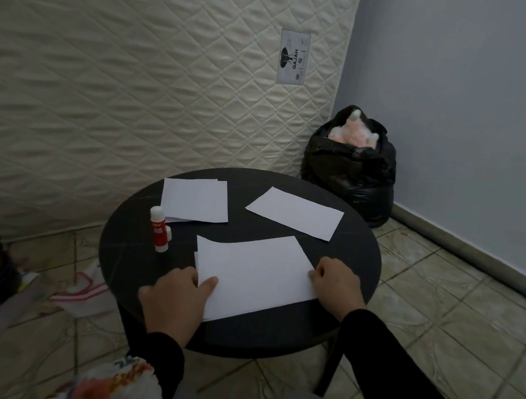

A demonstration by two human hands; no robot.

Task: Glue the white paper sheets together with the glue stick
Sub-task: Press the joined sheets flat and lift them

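My left hand pinches the near-left edge of the nearest white sheet, thumb on top, while my right hand curls over its right edge with the fingertips on the paper; a second sheet peeks out beneath at the left corner, so I judge I am squaring up and pressing a glued pair. Next I would reach for the glue stick, standing just left on the round bench with its cap seemingly beside it, then the far-right sheet or the far-left pile. I cannot see any glue, nor count that pile.
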